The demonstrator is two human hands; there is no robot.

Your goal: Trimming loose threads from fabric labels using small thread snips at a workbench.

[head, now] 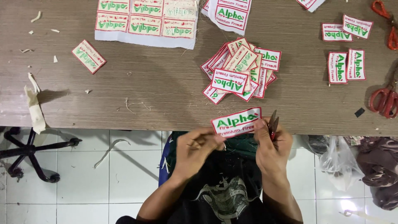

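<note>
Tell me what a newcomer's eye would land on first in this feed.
First, the white patch with red border and green lettering, held at the table's near edge by the left hand, while the right hand holds small snips beside it. Next, the heap of matching patches mid-table just beyond. Then the uncut patch sheet at the far edge and red-handled scissors on the right.

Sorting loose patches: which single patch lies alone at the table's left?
The tilted patch below the uncut sheet's left corner; the others lie piled, paired or in hand.

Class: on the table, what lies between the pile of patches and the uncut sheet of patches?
Head view: only bare wooden table with a few loose threads lies between the pile of patches and the uncut sheet.
</note>
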